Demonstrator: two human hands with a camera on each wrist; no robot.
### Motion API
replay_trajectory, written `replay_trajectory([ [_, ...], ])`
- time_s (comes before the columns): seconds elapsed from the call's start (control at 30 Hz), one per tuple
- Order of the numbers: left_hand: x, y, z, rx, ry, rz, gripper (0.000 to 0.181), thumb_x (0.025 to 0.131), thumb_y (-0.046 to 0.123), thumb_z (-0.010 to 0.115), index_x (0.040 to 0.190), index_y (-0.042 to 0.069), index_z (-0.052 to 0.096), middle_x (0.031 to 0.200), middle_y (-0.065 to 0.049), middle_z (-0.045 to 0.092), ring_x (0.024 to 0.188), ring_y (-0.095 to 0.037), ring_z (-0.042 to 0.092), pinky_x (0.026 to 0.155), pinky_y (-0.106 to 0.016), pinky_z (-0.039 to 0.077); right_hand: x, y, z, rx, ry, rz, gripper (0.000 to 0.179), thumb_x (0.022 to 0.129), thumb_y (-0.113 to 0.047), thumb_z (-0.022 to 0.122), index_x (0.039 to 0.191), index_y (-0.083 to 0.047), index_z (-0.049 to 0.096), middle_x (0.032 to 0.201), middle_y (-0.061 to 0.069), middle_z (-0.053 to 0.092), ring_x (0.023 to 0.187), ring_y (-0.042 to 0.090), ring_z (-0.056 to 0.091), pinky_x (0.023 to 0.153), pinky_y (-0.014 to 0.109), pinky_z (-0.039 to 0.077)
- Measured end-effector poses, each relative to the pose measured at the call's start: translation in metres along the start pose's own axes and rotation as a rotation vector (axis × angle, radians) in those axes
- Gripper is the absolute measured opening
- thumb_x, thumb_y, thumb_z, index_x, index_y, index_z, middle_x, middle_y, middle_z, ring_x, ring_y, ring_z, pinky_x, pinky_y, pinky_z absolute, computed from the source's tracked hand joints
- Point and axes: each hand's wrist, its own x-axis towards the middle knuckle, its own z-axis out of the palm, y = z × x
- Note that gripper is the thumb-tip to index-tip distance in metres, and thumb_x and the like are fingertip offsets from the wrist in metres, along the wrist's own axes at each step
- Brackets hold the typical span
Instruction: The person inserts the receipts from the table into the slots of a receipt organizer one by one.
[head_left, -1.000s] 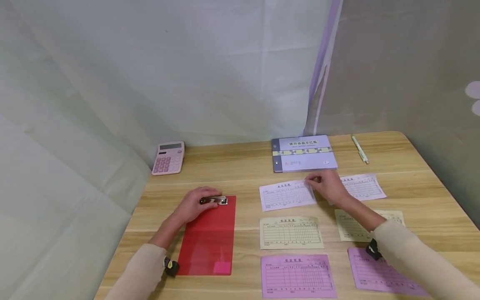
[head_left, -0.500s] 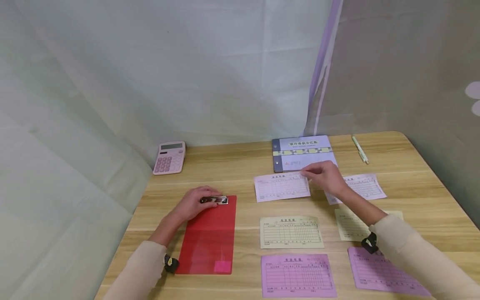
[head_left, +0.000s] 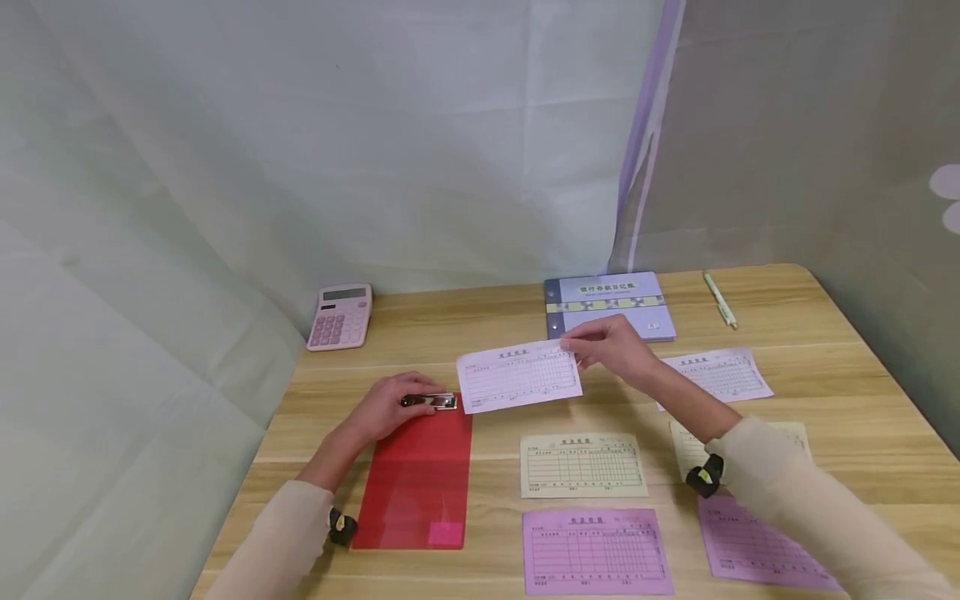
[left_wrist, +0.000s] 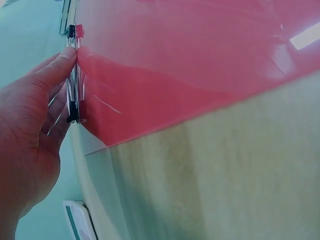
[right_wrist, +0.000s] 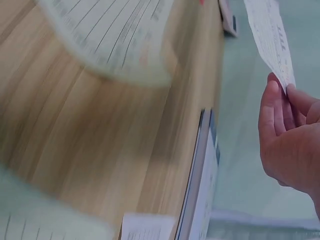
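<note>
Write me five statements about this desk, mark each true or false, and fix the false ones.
1. The right hand holds a white slip. True.
2. The calculator is pink. True.
3. The left hand rests on the calculator. False: the left hand grips the clip of the red clipboard.
4. The pen lies on top of the ledger. False: the pen lies to the right of the ledger.
5. Two purple slips lie on the table. True.

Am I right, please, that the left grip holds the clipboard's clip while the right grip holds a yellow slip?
Not quite: in the head view, the right grip holds a white slip, not yellow; the left grip holds the clipboard's clip.
</note>
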Motion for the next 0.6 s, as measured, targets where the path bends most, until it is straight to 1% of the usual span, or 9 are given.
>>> replay_trajectory([
  [0.13,0.001,-0.001,0.0,0.029,0.019,0.034,0.033,0.09,0.013,0.087,0.122,0.012,0.081,0.12,-0.004,0.073,0.11,-0.025,0.069,0.099,-0.05,0.056,0.006,-0.005,0.021,0.071,-0.066,0.063,0.024,0.097,-0.004,0.078,0.115,0.011,0.076,0.098,0.018,0.079,0.075,0.018,0.072,0.074,0.037,0.063],
  [0.23,0.001,-0.002,0.001,0.049,0.025,0.043,0.029,0.09,0.011,0.087,0.118,0.01,0.081,0.118,-0.004,0.074,0.109,-0.025,0.07,0.098,-0.049,0.056,0.009,-0.005,0.038,0.082,-0.121,0.107,0.024,0.097,-0.004,0.077,0.116,0.011,0.076,0.1,0.019,0.079,0.076,0.019,0.072,0.073,0.034,0.062],
  [0.3,0.002,-0.002,0.0,0.049,0.019,0.049,0.03,0.09,0.007,0.085,0.12,0.009,0.08,0.12,-0.005,0.074,0.111,-0.026,0.07,0.099,-0.049,0.056,0.011,-0.004,0.05,0.072,-0.161,0.145,0.023,0.096,-0.004,0.077,0.115,0.009,0.077,0.1,0.019,0.079,0.075,0.02,0.072,0.073,0.034,0.062],
  [0.47,0.004,0.001,-0.003,0.008,-0.015,0.026,0.036,0.092,0.008,0.084,0.127,0.015,0.079,0.124,-0.002,0.074,0.115,-0.024,0.069,0.101,-0.05,0.055,0.018,0.003,0.079,0.038,-0.27,0.251,0.017,0.096,-0.003,0.078,0.11,0.007,0.079,0.094,0.017,0.079,0.072,0.02,0.074,0.072,0.036,0.064],
  [0.6,0.005,0.002,-0.005,0.005,-0.041,0.001,0.036,0.093,0.013,0.084,0.128,0.016,0.078,0.124,-0.002,0.073,0.115,-0.023,0.068,0.101,-0.05,0.055,0.026,0.009,0.103,0.012,-0.302,0.289,0.014,0.095,-0.002,0.078,0.107,0.007,0.079,0.088,0.016,0.078,0.067,0.017,0.073,0.067,0.034,0.064],
])
